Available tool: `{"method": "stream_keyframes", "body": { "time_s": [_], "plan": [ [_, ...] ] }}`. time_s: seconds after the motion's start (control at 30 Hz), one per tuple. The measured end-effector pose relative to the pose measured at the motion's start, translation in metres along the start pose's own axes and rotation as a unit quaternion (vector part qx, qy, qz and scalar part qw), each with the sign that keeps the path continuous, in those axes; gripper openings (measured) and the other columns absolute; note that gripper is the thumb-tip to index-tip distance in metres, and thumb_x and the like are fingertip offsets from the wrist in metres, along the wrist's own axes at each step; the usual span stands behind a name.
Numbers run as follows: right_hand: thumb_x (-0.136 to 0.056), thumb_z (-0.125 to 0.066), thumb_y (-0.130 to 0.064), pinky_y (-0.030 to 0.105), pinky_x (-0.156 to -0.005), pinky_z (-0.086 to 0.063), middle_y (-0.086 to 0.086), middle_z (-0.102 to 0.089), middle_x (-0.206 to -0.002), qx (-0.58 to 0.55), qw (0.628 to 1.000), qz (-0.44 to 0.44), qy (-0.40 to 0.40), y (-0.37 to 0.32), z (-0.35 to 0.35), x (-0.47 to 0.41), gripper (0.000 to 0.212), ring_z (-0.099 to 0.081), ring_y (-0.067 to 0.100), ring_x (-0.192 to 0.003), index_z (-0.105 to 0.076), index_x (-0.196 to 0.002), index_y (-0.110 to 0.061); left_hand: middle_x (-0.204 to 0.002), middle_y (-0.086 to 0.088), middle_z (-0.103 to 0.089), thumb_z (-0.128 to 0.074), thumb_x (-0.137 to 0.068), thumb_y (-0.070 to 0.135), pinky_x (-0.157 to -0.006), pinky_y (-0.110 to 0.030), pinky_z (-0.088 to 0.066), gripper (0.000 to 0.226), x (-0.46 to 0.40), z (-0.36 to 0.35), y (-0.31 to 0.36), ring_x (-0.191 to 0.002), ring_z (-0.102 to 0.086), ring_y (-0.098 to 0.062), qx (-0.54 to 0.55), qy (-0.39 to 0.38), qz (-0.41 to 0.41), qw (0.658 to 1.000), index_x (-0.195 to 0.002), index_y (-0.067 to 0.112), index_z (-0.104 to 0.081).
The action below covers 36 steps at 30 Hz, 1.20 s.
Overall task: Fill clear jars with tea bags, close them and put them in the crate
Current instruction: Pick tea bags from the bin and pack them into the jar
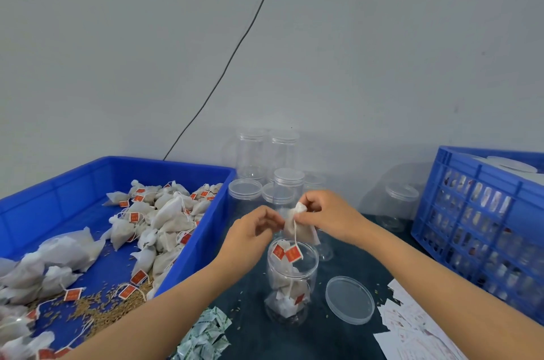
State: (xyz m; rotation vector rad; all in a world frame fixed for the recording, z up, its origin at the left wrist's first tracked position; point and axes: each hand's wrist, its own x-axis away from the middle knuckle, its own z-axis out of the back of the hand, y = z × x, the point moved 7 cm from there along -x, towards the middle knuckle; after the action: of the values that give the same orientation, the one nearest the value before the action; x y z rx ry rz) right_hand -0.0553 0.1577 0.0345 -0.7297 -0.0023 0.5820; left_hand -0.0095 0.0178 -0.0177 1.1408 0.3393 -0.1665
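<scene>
Left hand: fingers curled, tips at the edge of a tea bag, seemingly pinching it. Right hand: pinches the bag's gathered top. The bag hangs just above the open jar; its string drops to a red tag at the jar's mouth.

Far left, blue tray: loose tea bags and spilled grain. Open jar, on the dark table: partly filled with tea bags. Its lid lies flat just right. Behind, lidded empty jars stand clustered. Far right, blue crate: filled jars inside.
</scene>
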Motion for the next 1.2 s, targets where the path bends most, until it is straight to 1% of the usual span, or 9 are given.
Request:
{"method": "stream_keyframes", "body": {
  "time_s": [0.1, 0.23, 0.4, 0.57, 0.67, 0.8, 0.9, 1.0, 1.2],
  "plan": [
    [-0.088, -0.067, -0.023, 0.021, -0.069, -0.045, -0.009, -0.063, -0.078, 0.037, 0.997, 0.014, -0.061, 0.004, -0.016, 0.004, 0.010, -0.056, 0.005, -0.070, -0.061, -0.080, -0.022, -0.085, 0.013, -0.070, -0.047, -0.087, -0.009, -0.073, -0.006, -0.047, 0.040, 0.001, -0.002, -0.004, -0.084, -0.064, 0.004, -0.096, -0.011, -0.008, 0.995, -0.083, 0.028, -0.062],
    [-0.087, -0.068, -0.028, 0.009, -0.059, -0.034, -0.017, -0.057, -0.078, 0.126, 0.987, 0.049, -0.085, 0.004, -0.029, 0.005, 0.005, -0.051, -0.001, -0.069, -0.067, -0.086, -0.022, -0.089, 0.010, -0.070, -0.044, -0.086, -0.008, -0.069, -0.006, -0.045, 0.040, -0.001, -0.006, -0.010, -0.086, -0.064, -0.004, -0.164, -0.039, -0.007, 0.986, -0.083, 0.027, -0.063],
    [-0.083, -0.070, -0.017, 0.018, -0.067, -0.042, -0.010, -0.060, -0.088, 0.160, 0.980, 0.061, -0.097, 0.006, -0.035, 0.005, 0.024, -0.054, 0.006, -0.077, -0.061, -0.104, -0.023, -0.091, 0.011, -0.072, -0.043, -0.086, -0.009, -0.065, -0.006, -0.042, 0.043, -0.002, -0.006, -0.009, -0.080, -0.062, 0.001, -0.198, -0.050, -0.022, 0.979, -0.080, 0.029, -0.063],
    [-0.083, -0.065, -0.008, 0.031, -0.075, -0.049, -0.004, -0.064, -0.097, 0.236, 0.961, 0.126, -0.070, 0.000, -0.039, 0.007, 0.021, -0.058, 0.012, -0.084, -0.061, -0.100, -0.019, -0.097, 0.008, -0.072, -0.040, -0.090, -0.006, -0.086, -0.019, -0.048, 0.039, 0.000, -0.004, -0.002, -0.093, -0.063, -0.007, -0.224, -0.032, -0.056, 0.973, -0.087, 0.026, -0.063],
    [-0.085, -0.058, -0.004, 0.038, -0.082, -0.049, 0.002, -0.068, -0.103, 0.267, 0.949, 0.133, -0.100, 0.003, -0.048, 0.006, 0.030, -0.062, 0.020, -0.092, -0.068, -0.108, -0.020, -0.093, 0.007, -0.072, -0.039, -0.089, -0.008, -0.088, -0.027, -0.051, 0.037, 0.000, -0.002, -0.001, -0.093, -0.064, -0.007, -0.211, -0.020, -0.061, 0.975, -0.089, 0.022, -0.062],
    [-0.088, -0.057, -0.007, 0.033, -0.082, -0.050, 0.002, -0.071, -0.108, 0.314, 0.927, 0.145, -0.147, 0.009, -0.063, 0.007, 0.031, -0.064, 0.023, -0.096, -0.071, -0.111, -0.020, -0.094, 0.010, -0.069, -0.041, -0.089, -0.008, -0.086, -0.022, -0.052, 0.036, 0.000, -0.002, -0.004, -0.093, -0.064, -0.005, -0.190, -0.016, -0.052, 0.980, -0.094, 0.025, -0.056],
    [-0.088, -0.056, -0.004, 0.021, -0.074, -0.040, 0.002, -0.072, -0.110, 0.320, 0.920, 0.126, -0.190, 0.010, -0.071, 0.007, 0.032, -0.064, 0.021, -0.099, -0.071, -0.113, -0.017, -0.093, 0.014, -0.068, -0.042, -0.088, -0.008, -0.084, -0.020, -0.052, 0.038, -0.002, -0.001, -0.007, -0.092, -0.064, -0.002, -0.190, -0.021, -0.045, 0.981, -0.095, 0.027, -0.055],
    [-0.087, -0.057, -0.001, 0.022, -0.074, -0.041, 0.005, -0.072, -0.110, 0.308, 0.918, 0.102, -0.229, 0.006, -0.073, 0.004, 0.032, -0.065, 0.021, -0.099, -0.071, -0.113, -0.014, -0.090, 0.016, -0.068, -0.044, -0.088, -0.007, -0.081, -0.020, -0.053, 0.040, -0.005, 0.005, -0.011, -0.089, -0.064, 0.000, -0.189, -0.008, -0.025, 0.982, -0.091, 0.030, -0.055],
    [-0.079, -0.070, -0.008, 0.033, -0.077, -0.054, 0.001, -0.073, -0.089, 0.246, 0.953, 0.096, -0.146, -0.004, -0.054, 0.003, 0.012, -0.066, 0.015, -0.082, -0.073, -0.089, -0.014, -0.085, 0.016, -0.068, -0.047, -0.088, -0.006, -0.075, -0.022, -0.053, 0.034, -0.010, 0.016, -0.027, -0.083, -0.065, -0.004, -0.191, -0.027, 0.034, 0.981, -0.087, 0.027, -0.057]
  ]
}}
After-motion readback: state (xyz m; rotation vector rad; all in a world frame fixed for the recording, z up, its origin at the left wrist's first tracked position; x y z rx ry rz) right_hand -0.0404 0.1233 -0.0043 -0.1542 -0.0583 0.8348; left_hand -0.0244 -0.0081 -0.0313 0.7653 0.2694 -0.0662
